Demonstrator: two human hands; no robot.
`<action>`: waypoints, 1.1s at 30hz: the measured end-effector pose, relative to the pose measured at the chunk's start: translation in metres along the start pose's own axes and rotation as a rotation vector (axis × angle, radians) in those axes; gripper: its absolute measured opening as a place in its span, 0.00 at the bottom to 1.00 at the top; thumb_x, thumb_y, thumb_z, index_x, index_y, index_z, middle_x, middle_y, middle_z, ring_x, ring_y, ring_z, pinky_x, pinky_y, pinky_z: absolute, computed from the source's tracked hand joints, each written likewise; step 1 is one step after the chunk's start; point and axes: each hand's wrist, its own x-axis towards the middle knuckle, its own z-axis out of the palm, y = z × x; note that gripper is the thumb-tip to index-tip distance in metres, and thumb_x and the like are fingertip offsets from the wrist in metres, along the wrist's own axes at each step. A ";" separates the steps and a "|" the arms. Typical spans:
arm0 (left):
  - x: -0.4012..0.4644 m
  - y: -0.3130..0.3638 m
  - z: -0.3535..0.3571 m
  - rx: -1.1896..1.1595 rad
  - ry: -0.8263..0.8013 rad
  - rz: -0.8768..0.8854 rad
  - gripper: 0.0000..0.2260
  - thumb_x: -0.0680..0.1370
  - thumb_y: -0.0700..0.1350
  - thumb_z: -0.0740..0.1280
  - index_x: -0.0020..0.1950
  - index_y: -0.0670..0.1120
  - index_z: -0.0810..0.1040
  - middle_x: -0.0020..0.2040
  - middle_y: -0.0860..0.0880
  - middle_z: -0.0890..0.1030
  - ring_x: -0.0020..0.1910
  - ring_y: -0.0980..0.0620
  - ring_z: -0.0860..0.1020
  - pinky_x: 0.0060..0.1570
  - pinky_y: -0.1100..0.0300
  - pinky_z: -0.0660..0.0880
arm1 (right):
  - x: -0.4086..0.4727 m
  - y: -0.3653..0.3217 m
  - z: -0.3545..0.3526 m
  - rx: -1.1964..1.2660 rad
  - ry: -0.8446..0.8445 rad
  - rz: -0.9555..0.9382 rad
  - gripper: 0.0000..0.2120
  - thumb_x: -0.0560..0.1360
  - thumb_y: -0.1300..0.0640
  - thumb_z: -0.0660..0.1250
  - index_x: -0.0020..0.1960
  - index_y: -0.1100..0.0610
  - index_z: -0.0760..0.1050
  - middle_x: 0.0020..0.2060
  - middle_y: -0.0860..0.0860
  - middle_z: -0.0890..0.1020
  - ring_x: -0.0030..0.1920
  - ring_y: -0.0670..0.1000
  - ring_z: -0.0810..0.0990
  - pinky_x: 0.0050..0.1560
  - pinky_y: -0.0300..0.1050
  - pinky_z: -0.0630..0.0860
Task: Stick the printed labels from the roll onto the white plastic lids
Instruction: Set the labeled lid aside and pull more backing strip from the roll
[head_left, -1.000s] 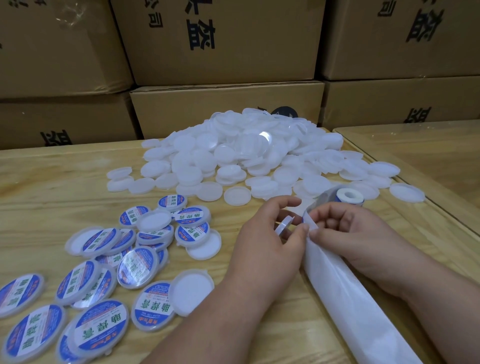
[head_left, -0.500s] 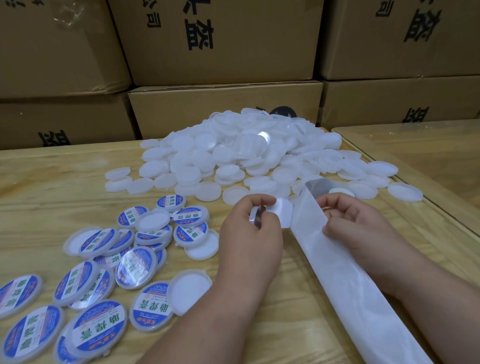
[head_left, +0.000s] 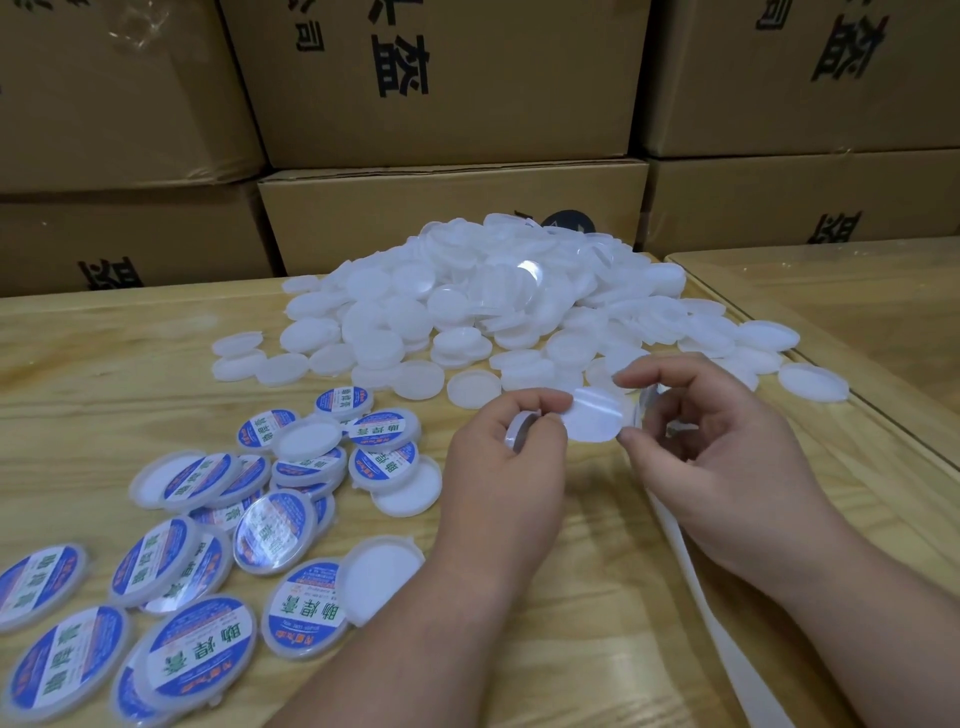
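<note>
From the head camera, my left hand (head_left: 506, 467) pinches a white lid (head_left: 521, 429) on edge. My right hand (head_left: 722, 447) pinches a round label (head_left: 595, 421), blank side toward me, between thumb and finger. The label touches my left fingertips. The backing strip (head_left: 722, 623) trails over the worktop (head_left: 597, 613). I think the sticking step is on. Next, line the label up and press it flat.

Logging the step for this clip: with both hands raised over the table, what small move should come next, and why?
Probably press the round label onto the lid. The left hand grips a lid edge-on; the right hand pinches the peeled label's other edge beside it, not yet stuck down. The backing strip trails off.
</note>
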 end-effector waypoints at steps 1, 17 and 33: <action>0.000 0.001 0.000 -0.007 -0.004 0.000 0.10 0.70 0.49 0.63 0.44 0.59 0.84 0.30 0.53 0.75 0.29 0.56 0.71 0.24 0.67 0.65 | 0.000 -0.001 0.000 -0.009 0.002 -0.003 0.20 0.72 0.67 0.73 0.53 0.42 0.81 0.37 0.48 0.76 0.32 0.61 0.69 0.33 0.37 0.70; -0.002 0.008 -0.001 -0.052 0.005 -0.048 0.13 0.78 0.37 0.64 0.42 0.51 0.85 0.31 0.56 0.80 0.27 0.62 0.74 0.25 0.71 0.68 | 0.000 -0.006 0.002 -0.111 -0.010 -0.182 0.20 0.69 0.64 0.69 0.50 0.39 0.78 0.53 0.42 0.80 0.40 0.51 0.77 0.33 0.38 0.72; -0.003 0.010 -0.001 -0.037 0.014 -0.052 0.12 0.76 0.39 0.65 0.42 0.53 0.86 0.33 0.55 0.82 0.30 0.62 0.78 0.25 0.71 0.69 | 0.000 0.005 0.000 -0.206 -0.033 -0.227 0.17 0.71 0.62 0.70 0.51 0.41 0.78 0.48 0.42 0.80 0.41 0.50 0.77 0.36 0.32 0.70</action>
